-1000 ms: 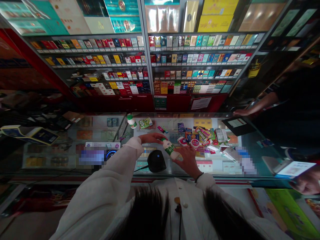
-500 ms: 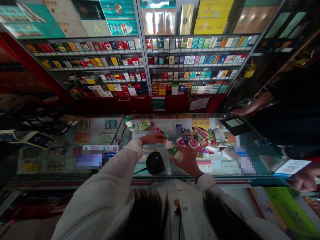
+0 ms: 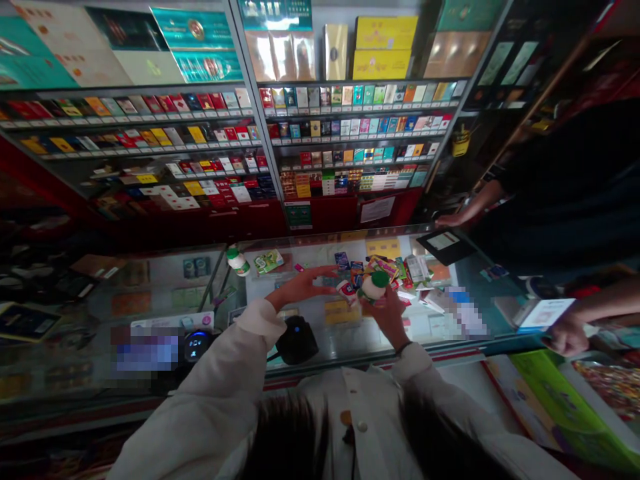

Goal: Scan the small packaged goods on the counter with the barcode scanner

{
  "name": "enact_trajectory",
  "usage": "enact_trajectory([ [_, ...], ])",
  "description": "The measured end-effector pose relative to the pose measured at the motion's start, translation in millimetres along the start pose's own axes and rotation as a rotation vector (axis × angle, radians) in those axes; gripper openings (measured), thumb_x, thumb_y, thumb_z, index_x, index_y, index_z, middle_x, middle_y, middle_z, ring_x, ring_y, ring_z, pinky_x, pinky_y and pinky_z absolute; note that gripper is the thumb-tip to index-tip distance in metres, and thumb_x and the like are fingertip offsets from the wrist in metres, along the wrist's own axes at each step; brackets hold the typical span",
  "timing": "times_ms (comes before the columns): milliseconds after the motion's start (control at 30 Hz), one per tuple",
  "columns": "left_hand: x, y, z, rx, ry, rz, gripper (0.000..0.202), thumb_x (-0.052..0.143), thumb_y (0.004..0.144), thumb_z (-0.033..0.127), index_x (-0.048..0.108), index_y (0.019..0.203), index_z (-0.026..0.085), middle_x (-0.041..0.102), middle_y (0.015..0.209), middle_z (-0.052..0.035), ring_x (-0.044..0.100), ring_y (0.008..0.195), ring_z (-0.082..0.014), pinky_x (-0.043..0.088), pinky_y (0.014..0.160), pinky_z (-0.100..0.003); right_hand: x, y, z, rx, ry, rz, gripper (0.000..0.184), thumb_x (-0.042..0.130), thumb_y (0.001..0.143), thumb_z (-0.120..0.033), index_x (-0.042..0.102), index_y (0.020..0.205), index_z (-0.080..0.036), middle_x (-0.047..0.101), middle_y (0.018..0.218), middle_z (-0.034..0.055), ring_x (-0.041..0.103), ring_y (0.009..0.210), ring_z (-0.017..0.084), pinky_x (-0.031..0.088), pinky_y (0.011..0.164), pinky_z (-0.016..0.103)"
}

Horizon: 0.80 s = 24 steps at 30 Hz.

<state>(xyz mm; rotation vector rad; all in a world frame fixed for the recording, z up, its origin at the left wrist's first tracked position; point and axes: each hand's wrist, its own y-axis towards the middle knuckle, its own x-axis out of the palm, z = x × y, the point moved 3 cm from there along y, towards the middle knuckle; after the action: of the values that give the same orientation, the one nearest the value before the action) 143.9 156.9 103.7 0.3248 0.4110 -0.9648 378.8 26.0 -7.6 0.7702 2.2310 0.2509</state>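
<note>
Okay, the right hand (image 3: 391,319) has its fingers curled round a green-capped white bottle (image 3: 373,287), held up at centre frame over the glass counter (image 3: 350,343). The left hand (image 3: 300,287) reaches beside it, fingers stretched and slightly spread, pinching nothing. Just beyond lies a heap of bright packets (image 3: 385,269), a black scanner (image 3: 297,341) sits below, and at far right another person's hand (image 3: 566,337) holds a phone (image 3: 547,315).
</note>
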Motion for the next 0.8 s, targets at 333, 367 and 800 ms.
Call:
enact_trajectory([
  [333,-35.3,-52,-69,-0.232,0.108,0.276,0.081,0.070,0.082,0.069,0.057,0.146,0.021,0.071,0.134,-0.0141,0.064,0.127,-0.0309,0.046,0.112,-0.048,-79,11,66,0.292,-0.482,0.034,0.068,0.055,0.080,-0.072,0.065,0.119,-0.018,0.068,0.107,0.0172,0.055,0.108,0.038,0.037,0.088,0.048],
  [367,-38.0,-56,-75,-0.247,0.112,0.291,0.084,0.070,0.079,0.072,0.057,0.145,0.021,0.071,0.133,-0.0145,0.064,0.127,-0.0314,0.046,0.112,-0.049,-79,4,72,0.309,-0.509,0.018,0.068,0.057,0.078,-0.071,0.065,0.121,-0.018,0.068,0.107,0.0174,0.055,0.108,0.037,0.036,0.087,0.048],
  [800,-44.2,-91,-132,-0.445,0.320,0.398,0.072,0.066,0.082,0.068,0.064,0.138,0.023,0.067,0.141,-0.0099,0.060,0.134,-0.0310,0.046,0.115,-0.045,-54,-16,66,0.397,-0.521,-0.016,0.071,0.060,0.082,-0.053,0.049,0.140,-0.014,0.068,0.120,0.0199,0.056,0.117,0.038,0.037,0.097,0.053],
])
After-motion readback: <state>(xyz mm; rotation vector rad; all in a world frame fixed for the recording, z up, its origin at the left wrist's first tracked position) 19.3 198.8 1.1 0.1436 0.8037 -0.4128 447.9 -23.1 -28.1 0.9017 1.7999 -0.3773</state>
